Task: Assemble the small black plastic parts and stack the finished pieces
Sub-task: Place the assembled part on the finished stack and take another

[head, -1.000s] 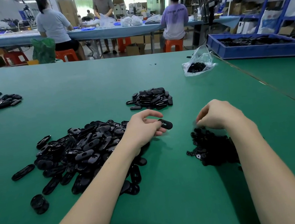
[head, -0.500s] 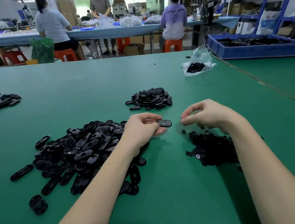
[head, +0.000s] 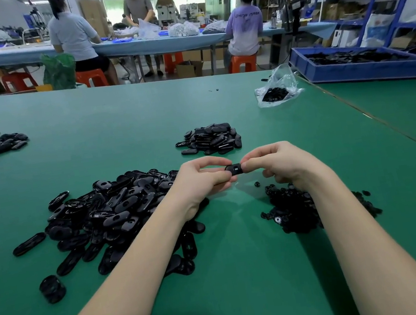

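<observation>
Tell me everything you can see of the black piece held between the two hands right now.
The black piece is a small, glossy, plastic-looking part with rounded ends, mostly hidden by fingers. A small pale mark or opening shows on its upper face. It is held above the green table, roughly level, between the pile of oval parts and the pile of small parts. The left hand pinches its left end, the right hand its right end.

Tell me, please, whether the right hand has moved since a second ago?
Yes. The right hand has moved left, away from the pile of small round parts, and now meets the left hand on the oval piece.
</observation>
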Motion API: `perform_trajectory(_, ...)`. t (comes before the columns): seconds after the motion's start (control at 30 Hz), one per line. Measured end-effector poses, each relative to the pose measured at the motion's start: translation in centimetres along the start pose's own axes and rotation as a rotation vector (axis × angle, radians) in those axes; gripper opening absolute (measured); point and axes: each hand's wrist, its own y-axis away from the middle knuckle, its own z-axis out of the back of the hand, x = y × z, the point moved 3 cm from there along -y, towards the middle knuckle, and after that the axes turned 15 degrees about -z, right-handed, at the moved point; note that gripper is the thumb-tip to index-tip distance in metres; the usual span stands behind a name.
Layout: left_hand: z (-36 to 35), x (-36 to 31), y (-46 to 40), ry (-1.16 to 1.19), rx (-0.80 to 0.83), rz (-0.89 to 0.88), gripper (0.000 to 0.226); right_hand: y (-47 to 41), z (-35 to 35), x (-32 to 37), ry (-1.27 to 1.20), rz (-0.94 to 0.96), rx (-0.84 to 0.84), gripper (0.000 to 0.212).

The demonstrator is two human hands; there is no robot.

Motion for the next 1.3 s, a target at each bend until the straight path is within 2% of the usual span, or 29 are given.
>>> perform_trajectory(0.47,-0.1,-0.4,0.2,-0.005,0.029,-0.029,0.024,0.1,-0.5,0.2,0.016,0.014,-0.02,0.007)
perform_trajectory(0.63,0.1,-0.5,0.1,-0.036,0.037,-0.028,0.022,0.1,-0.3,0.1,0.026,-0.001,-0.014,0.022)
perform_trajectory(0.93,0.0,-0.4,0.2,-0.151,0.044,-0.043,0.017,0.2,-0.8,0.3,0.078,0.037,0.049,0.014)
perform_trajectory(1.3,0.2,0.2,-0.1,-0.197,-0.02,-0.061,0.017,0.0,-1.7,0.6,0.091,0.095,-0.034,0.012)
